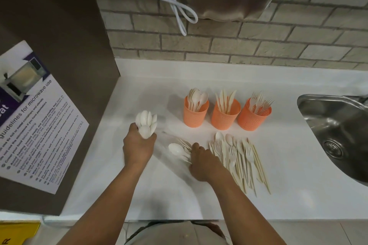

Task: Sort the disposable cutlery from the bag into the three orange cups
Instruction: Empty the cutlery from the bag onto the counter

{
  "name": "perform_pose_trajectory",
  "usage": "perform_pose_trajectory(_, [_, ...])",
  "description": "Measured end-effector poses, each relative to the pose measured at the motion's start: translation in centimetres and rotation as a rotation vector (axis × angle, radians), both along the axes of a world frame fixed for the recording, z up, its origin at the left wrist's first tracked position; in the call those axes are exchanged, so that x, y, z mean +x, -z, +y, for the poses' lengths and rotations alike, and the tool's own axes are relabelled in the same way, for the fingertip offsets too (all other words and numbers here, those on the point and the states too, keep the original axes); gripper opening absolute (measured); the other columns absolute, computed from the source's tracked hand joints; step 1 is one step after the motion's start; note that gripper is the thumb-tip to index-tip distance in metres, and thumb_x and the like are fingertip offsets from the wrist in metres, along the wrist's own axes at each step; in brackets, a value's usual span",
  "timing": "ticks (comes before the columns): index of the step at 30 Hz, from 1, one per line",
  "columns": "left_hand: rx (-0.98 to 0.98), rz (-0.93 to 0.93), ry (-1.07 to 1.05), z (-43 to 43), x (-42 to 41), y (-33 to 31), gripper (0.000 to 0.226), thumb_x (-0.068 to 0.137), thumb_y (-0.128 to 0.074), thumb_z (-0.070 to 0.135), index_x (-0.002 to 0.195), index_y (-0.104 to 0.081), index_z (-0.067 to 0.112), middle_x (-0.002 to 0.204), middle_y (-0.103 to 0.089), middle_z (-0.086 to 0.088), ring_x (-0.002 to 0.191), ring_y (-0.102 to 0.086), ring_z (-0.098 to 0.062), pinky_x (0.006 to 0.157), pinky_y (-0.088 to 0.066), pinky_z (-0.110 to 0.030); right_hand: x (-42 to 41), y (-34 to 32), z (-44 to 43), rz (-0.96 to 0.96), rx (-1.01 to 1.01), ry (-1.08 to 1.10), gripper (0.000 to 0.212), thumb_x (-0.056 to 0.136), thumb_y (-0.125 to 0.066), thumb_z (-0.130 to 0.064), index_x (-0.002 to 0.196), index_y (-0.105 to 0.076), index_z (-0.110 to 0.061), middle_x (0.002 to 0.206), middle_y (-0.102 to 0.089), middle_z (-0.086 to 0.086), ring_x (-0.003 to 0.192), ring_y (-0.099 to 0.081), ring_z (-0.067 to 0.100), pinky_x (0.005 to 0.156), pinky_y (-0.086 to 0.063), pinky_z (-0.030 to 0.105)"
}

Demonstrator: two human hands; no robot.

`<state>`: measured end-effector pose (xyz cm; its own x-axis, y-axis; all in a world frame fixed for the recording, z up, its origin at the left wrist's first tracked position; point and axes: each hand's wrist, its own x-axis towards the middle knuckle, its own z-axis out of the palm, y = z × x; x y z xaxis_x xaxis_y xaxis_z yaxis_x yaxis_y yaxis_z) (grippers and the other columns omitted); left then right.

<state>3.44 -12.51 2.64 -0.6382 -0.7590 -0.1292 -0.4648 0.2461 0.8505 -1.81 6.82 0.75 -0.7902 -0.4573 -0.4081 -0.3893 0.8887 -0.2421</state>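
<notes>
Before the part-filled orange cups a mixed cutlery pile lies unsorted; left hand clutches a spoon bundle, right hand grips a loose spoon.

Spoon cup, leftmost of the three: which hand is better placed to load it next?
Left. The left hand grips a bunch of spoons, raised, left of the spoon cup. The right hand is down on the counter at the loose spoons.
</notes>
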Motion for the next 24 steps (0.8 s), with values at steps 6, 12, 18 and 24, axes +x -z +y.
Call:
perform_pose_trajectory(6, [0.107, 0.026, 0.004, -0.4, -0.6, -0.2, 0.026, 0.089, -0.075, 0.027, 0.106, -0.058, 0.018, 0.09, -0.062, 0.007, 0.08, -0.061, -0.014, 0.06, -0.043, -0.025, 0.6, -0.1, 0.6, 0.021, -0.391, 0.061, 0.025, 0.094, -0.048, -0.017, 0.114, -0.038, -0.006, 0.087, -0.054, 0.007, 0.08, -0.058, 0.036, 0.063, -0.039, 0.038])
perform_pose_trajectory(12, [0.083, 0.003, 0.094, 0.4, -0.5, 0.0, 0.028, 0.087, -0.076, 0.024, 0.109, -0.059, 0.022, 0.095, -0.064, 0.008, 0.081, -0.061, -0.006, 0.064, -0.046, -0.026, 1.7, -0.6, -0.5, 0.095, -0.575, 0.297, 0.032, 0.087, -0.045, -0.03, 0.112, -0.039, -0.011, 0.092, -0.059, 0.011, 0.079, -0.059, 0.034, 0.067, -0.048, 0.044])
perform_pose_trajectory(18, [-0.047, 0.044, 0.013, -0.7, -0.1, -0.6, 0.034, 0.087, -0.078, 0.021, 0.115, -0.06, 0.016, 0.099, -0.067, -0.001, 0.087, -0.065, -0.026, 0.075, -0.049, -0.032, 0.7, -0.6, 0.3, 0.036, -0.7, 0.56, 0.027, 0.09, -0.053, -0.003, 0.107, -0.034, -0.013, 0.09, -0.056, 0.007, 0.077, -0.057, 0.028, 0.06, -0.037, 0.031])
perform_pose_trajectory(24, [-0.127, 0.004, 0.062, -0.8, -0.2, -0.9, 0.033, 0.088, -0.076, 0.024, 0.116, -0.059, 0.018, 0.097, -0.066, 0.0, 0.085, -0.065, -0.026, 0.075, -0.05, -0.033, 0.9, -2.0, 0.1, -0.07, -0.986, 0.636, 0.022, 0.095, -0.053, -0.002, 0.109, -0.04, -0.012, 0.095, -0.051, 0.002, 0.085, -0.055, 0.017, 0.068, -0.044, 0.025])
